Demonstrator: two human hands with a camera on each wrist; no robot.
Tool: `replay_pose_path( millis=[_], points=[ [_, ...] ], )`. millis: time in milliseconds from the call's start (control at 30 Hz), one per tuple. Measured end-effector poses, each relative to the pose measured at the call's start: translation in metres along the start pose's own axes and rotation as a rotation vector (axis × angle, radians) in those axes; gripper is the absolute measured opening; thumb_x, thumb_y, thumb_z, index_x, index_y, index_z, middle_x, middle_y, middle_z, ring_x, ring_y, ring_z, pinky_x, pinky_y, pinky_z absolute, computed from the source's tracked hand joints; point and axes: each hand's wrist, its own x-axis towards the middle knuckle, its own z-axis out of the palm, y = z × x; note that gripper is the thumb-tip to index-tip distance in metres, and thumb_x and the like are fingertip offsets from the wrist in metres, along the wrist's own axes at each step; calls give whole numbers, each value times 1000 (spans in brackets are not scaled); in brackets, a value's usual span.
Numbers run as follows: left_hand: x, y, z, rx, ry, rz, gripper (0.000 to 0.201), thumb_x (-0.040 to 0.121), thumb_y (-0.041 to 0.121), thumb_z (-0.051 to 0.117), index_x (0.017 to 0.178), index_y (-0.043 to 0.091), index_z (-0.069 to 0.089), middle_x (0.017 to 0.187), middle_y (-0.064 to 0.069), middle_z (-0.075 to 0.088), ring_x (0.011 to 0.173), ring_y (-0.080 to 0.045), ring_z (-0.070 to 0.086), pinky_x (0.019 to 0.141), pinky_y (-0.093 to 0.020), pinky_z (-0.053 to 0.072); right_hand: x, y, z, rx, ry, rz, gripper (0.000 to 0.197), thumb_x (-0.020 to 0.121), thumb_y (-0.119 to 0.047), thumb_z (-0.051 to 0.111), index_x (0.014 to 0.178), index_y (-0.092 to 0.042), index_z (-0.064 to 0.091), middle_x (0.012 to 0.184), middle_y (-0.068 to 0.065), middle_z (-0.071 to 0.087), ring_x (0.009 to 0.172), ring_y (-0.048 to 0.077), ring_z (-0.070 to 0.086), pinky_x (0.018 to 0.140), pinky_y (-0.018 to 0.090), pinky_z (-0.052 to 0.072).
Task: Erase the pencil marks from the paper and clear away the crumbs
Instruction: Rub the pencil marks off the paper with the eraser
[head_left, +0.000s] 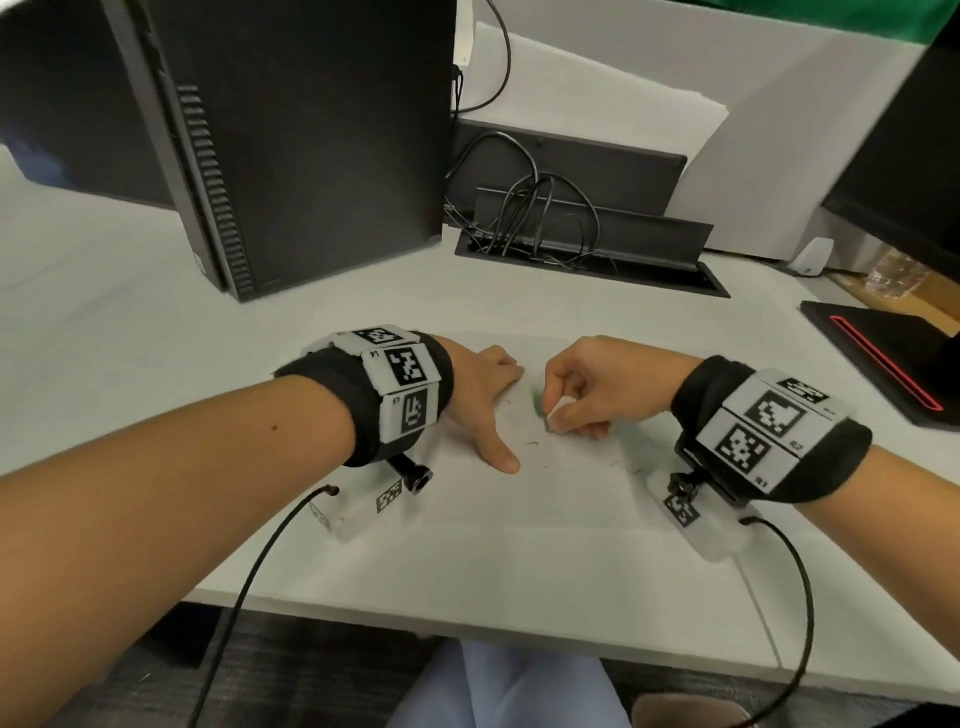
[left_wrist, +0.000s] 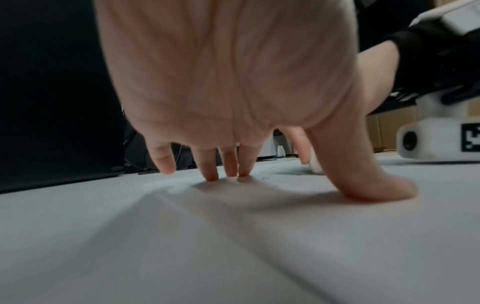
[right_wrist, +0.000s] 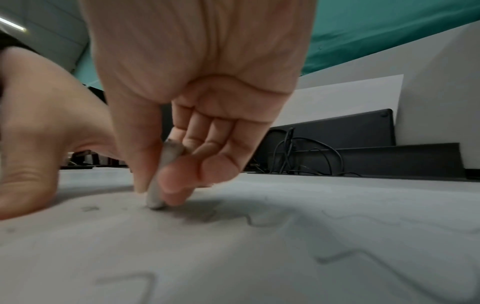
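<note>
A white sheet of paper (head_left: 561, 499) lies on the white desk in front of me. My left hand (head_left: 480, 395) presses flat on it with spread fingers (left_wrist: 211, 168) and thumb (left_wrist: 376, 185). My right hand (head_left: 582, 395) pinches a small white eraser (head_left: 561, 408) between thumb and fingers. The eraser (right_wrist: 161, 181) stands with its lower tip on the paper, its top end smudged grey. Wavy pencil lines (right_wrist: 337, 257) run across the paper (right_wrist: 233, 257) near the right wrist camera. Dark eraser crumbs (head_left: 532, 444) lie between my hands.
A black computer tower (head_left: 301, 140) stands behind the left hand. A cable tray (head_left: 587, 254) with black cables sits at the desk's back. A black stand with a red stripe (head_left: 883, 358) is at the right. The desk's front edge (head_left: 467, 629) is near my lap.
</note>
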Motion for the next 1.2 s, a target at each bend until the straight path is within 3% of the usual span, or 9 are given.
replay_pose_path(
  millis=[100, 200, 367, 500, 600, 800, 933, 1067, 1200],
  points=[
    [-1, 0, 1, -13, -3, -7, 112, 71, 63, 65, 151, 27, -4, 156, 13, -9, 143, -14, 14, 115, -36, 21, 2, -5, 1, 6, -63, -36, 9, 80, -10, 70, 76, -15, 63, 63, 7, 64, 49, 11, 57, 55, 19, 50],
    [-1, 1, 1, 10, 7, -8, 112, 73, 64, 63, 151, 23, -6, 157, 12, -8, 143, -14, 15, 115, -36, 22, 9, -2, -8, 11, 9, 6, 8, 79, -10, 71, 78, -13, 64, 65, 9, 66, 47, 9, 57, 56, 23, 52],
    [-1, -1, 1, -42, -5, 26, 104, 72, 61, 66, 150, 33, 3, 156, 12, -7, 143, -15, 15, 114, -36, 20, 10, -13, 5, 18, -74, -52, 6, 80, -11, 70, 82, -11, 64, 65, 8, 66, 51, 11, 59, 55, 18, 51],
    [-1, 1, 1, -11, -12, -2, 110, 73, 63, 63, 151, 26, -6, 157, 11, -10, 144, -14, 12, 114, -37, 20, 15, -8, -8, -25, 42, 7, 10, 80, -13, 70, 88, -8, 65, 69, 11, 67, 48, 9, 58, 54, 16, 49],
    [-1, 1, 1, -13, -21, -1, 110, 73, 64, 64, 151, 28, -5, 157, 11, -13, 144, -13, 11, 115, -36, 19, 8, -11, 2, -6, -44, -34, 9, 80, -13, 70, 77, -16, 62, 67, 11, 66, 50, 12, 58, 53, 16, 49],
    [-3, 2, -1, 15, -34, -17, 113, 75, 63, 62, 149, 22, -13, 156, 10, -15, 145, -12, 3, 116, -36, 14, -3, 1, -8, -22, 31, 21, 9, 81, -13, 69, 76, -15, 62, 63, 8, 65, 49, 12, 57, 56, 21, 51],
    [-4, 3, -2, 30, -33, -21, 111, 76, 62, 61, 149, 22, -12, 157, 10, -15, 145, -12, 2, 116, -36, 13, -11, -3, 5, 27, -85, -15, 10, 80, -10, 70, 75, -14, 62, 62, 4, 64, 48, 10, 56, 54, 21, 51],
    [-4, 5, -2, 26, -23, -21, 112, 76, 62, 61, 150, 20, -12, 157, 8, -14, 145, -13, 2, 116, -37, 12, -15, 6, -6, 10, 30, 45, 8, 80, -10, 70, 76, -12, 63, 62, 7, 65, 45, 8, 55, 53, 19, 49],
    [-2, 3, -1, 33, -24, -25, 114, 73, 64, 63, 150, 22, -11, 157, 11, -13, 145, -12, 4, 115, -37, 15, -22, 2, 7, 46, -96, 18, 9, 79, -10, 71, 76, -13, 64, 64, 8, 65, 49, 11, 58, 52, 19, 50]
  ],
)
